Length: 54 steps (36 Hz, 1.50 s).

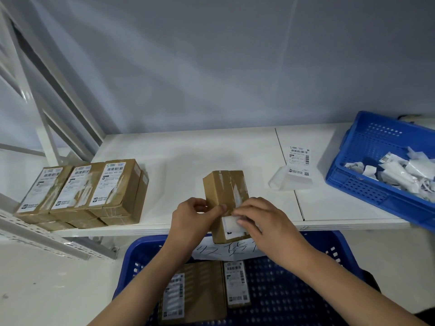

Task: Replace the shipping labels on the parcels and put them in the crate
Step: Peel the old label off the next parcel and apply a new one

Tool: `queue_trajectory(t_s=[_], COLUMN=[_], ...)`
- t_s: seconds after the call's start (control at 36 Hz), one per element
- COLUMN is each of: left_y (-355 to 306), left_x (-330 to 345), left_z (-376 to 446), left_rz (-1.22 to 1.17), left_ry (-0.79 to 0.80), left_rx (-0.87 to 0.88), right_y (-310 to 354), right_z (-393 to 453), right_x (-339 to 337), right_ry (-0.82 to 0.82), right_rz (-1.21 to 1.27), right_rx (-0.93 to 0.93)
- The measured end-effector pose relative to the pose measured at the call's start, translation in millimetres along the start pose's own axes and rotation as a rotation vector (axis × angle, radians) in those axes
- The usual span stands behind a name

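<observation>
A brown cardboard parcel (225, 189) lies lengthwise on the white shelf (183, 149), its near end over the front edge. Torn white label scraps cling to its top. My left hand (193, 217) pinches the parcel's left side near the middle. My right hand (261, 217) pinches the remaining white label (231, 225) at the parcel's near end. Below the shelf stands a blue crate (141, 257) holding two labelled parcels (195, 292).
Several labelled parcels (82, 191) are stacked at the shelf's left. A fresh label sheet (297, 163) lies at the right beside a second blue crate (367, 184) full of torn label scraps. A white paper with handwriting (226, 251) hangs on the lower crate's rim.
</observation>
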State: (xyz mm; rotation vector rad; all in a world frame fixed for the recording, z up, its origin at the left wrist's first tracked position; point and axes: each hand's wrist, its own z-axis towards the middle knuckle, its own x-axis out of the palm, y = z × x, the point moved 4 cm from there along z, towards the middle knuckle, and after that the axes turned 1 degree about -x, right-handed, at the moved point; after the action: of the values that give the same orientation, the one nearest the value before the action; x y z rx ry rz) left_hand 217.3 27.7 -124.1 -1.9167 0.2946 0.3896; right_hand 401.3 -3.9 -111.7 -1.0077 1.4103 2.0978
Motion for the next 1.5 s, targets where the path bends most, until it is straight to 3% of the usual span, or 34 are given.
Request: queue_trajectory(t_s=[0.61,1.5], left_y=[-2.8,-3.0], left_x=[-0.9,-4.3], left_z=[-2.8,4.5], left_rz=[0.002,-0.131], left_ry=[0.009,0.051], left_rx=[-0.008,-0.081], right_y=[5.3,21.3], right_z=[3.0,2.4], right_x=[-1.6,-8.3], right_ry=[-0.039,0.043], right_rz=[0.027,-0.063], right_rx=[-0.015,0.019])
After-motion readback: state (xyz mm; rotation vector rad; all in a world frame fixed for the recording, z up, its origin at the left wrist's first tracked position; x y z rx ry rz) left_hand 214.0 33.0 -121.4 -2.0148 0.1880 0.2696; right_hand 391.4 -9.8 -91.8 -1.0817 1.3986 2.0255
